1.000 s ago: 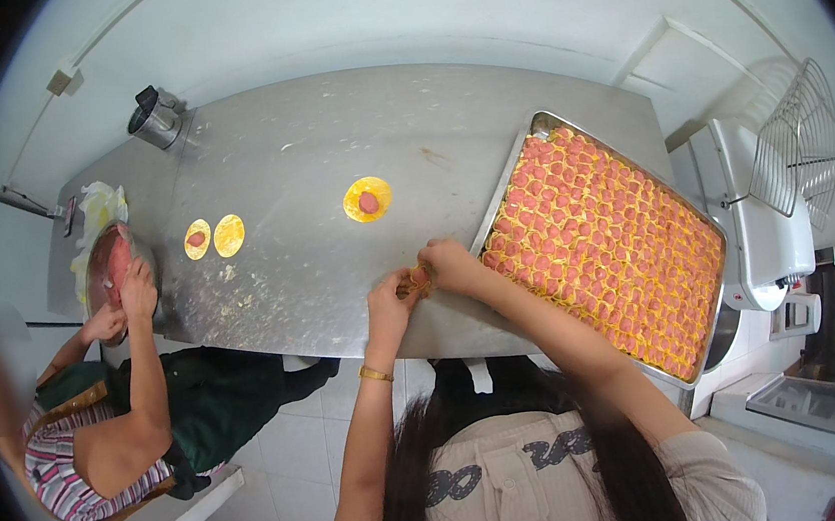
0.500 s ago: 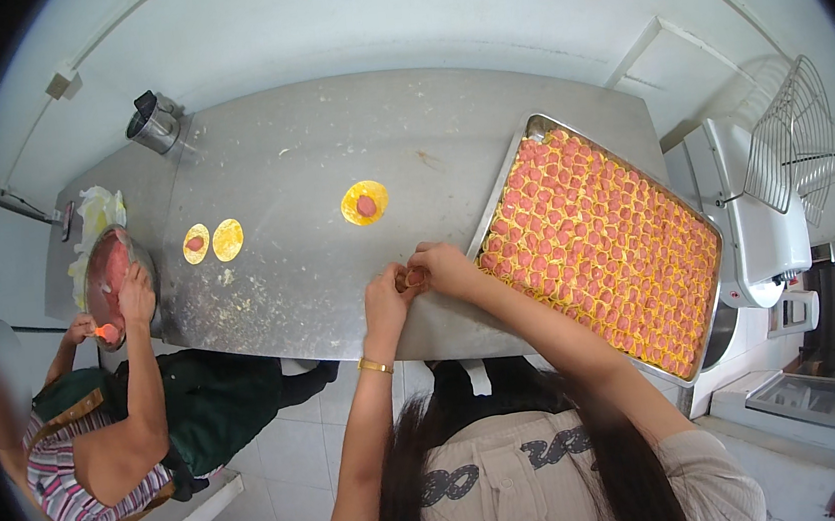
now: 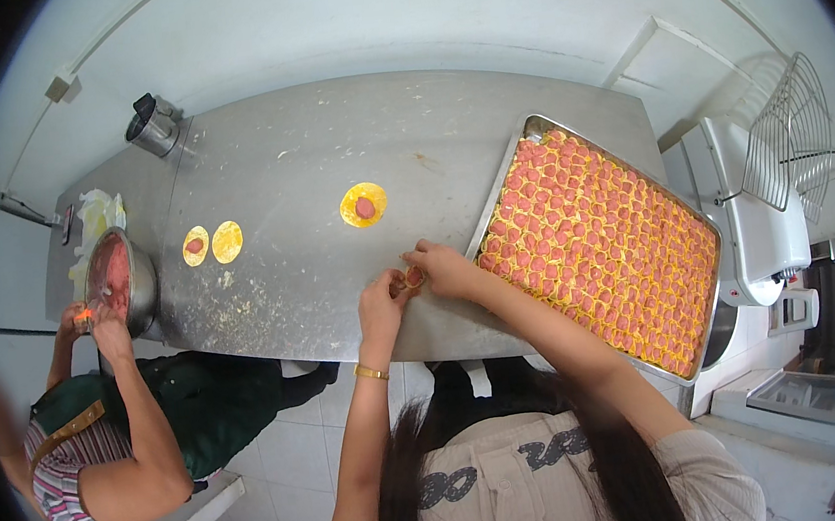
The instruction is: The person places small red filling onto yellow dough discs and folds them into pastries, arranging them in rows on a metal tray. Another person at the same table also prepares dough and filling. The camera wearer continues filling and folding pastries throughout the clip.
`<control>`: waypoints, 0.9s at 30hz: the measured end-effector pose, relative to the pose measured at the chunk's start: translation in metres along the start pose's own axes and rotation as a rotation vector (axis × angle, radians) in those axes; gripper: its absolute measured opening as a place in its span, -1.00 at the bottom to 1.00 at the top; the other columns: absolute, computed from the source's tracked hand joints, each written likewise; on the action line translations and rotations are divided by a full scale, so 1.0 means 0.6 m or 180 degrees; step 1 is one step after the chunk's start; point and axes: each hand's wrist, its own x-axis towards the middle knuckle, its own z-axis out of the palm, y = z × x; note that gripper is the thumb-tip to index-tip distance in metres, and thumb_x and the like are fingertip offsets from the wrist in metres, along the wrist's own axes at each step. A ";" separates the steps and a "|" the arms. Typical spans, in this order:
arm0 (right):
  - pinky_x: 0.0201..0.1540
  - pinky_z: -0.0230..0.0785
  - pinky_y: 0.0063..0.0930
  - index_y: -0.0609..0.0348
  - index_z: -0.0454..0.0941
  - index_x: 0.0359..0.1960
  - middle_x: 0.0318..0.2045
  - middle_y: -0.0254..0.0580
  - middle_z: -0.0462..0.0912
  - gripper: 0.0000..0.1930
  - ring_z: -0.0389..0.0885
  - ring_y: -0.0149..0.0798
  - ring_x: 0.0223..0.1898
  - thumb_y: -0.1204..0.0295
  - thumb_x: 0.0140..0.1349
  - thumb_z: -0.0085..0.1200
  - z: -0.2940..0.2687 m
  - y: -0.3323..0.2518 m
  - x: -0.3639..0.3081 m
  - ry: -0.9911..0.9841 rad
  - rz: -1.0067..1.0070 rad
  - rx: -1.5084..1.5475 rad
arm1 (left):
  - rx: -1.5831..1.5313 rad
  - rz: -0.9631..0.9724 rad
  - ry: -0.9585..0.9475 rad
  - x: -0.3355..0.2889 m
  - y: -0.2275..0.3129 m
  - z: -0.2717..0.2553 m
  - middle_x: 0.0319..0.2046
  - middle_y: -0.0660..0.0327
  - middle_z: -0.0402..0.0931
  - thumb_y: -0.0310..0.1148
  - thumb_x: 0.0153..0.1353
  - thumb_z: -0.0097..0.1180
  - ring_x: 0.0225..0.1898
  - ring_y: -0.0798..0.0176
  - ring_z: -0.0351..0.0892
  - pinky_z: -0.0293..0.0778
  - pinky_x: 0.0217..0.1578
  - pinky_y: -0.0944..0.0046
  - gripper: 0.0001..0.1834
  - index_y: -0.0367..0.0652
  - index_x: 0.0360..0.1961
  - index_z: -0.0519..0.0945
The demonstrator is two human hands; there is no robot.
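Observation:
Above the table's front edge, my left hand (image 3: pixel 379 300) and my right hand (image 3: pixel 446 267) meet around a small dumpling (image 3: pixel 414 278). Pink meat filling shows in its top, and the fingers of both hands pinch its sides. Part of the wrapper is hidden behind my fingers. Beyond my hands lies a round yellow wrapper (image 3: pixel 350 205), flat, with a ball of pink meat (image 3: pixel 364 207) on it. Close to my right forearm is a large metal tray (image 3: pixel 494 190), packed with open-topped dumplings (image 3: pixel 597 243) in rows.
Two more yellow wrappers (image 3: pixel 228 242) lie to the left, one with meat. At the table's left end a co-worker's hands (image 3: pixel 111 335) hold an orange-handled tool at a metal bowl (image 3: pixel 144 287) of pink meat. A metal pitcher (image 3: pixel 154 130) stands at the back left of the floury steel table (image 3: pixel 278 173).
My fingers have shifted slightly around the dumpling, which stays in both hands. The co-worker's right hand has come down from inside the bowl toward the orange-handled tool at its near rim.

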 end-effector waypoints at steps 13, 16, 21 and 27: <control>-0.26 0.42 -0.22 0.16 0.59 -0.25 -0.37 -0.10 0.53 -0.77 0.56 -0.01 -0.32 0.51 -0.01 0.09 0.016 -0.013 0.001 0.0045 -0.0262 -0.0142 | -0.1917 -0.1493 0.0035 -0.028 -0.006 -0.001 -0.20 0.14 0.59 -0.34 0.32 -0.02 -0.21 0.20 0.62 0.54 -0.18 0.19 -0.76 -0.21 -0.06 0.51; -0.26 0.41 -0.20 0.12 0.60 -0.23 -0.40 -0.08 0.52 -0.75 0.55 -0.03 -0.31 0.47 0.01 0.06 -0.008 -0.018 0.005 -0.0108 0.0119 0.0599 | -0.3814 -0.1607 -0.0172 -0.028 0.016 0.002 -0.09 0.22 0.52 -0.28 0.43 -0.23 -0.09 0.27 0.56 0.53 -0.07 0.25 -0.68 -0.24 0.05 0.41; -0.27 0.41 -0.23 0.12 0.60 -0.22 -0.41 -0.11 0.50 -0.72 0.55 -0.04 -0.34 0.45 -0.04 0.12 -0.061 -0.027 0.006 0.0020 0.0049 0.0851 | -0.4191 -0.1739 -0.0323 0.004 0.050 0.023 -0.10 0.20 0.52 -0.27 0.43 -0.23 -0.10 0.33 0.55 0.53 -0.08 0.33 -0.67 -0.26 0.05 0.40; -0.26 0.44 -0.30 0.12 0.60 -0.21 -0.34 -0.13 0.53 -0.71 0.59 -0.12 -0.30 0.52 -0.05 0.15 -0.134 -0.010 -0.013 0.0127 0.0105 0.0811 | -0.4232 -0.1707 -0.0307 0.029 0.115 0.051 -0.06 0.15 0.49 -0.24 0.42 -0.18 -0.10 0.28 0.56 0.53 -0.10 0.30 -0.66 -0.25 0.05 0.40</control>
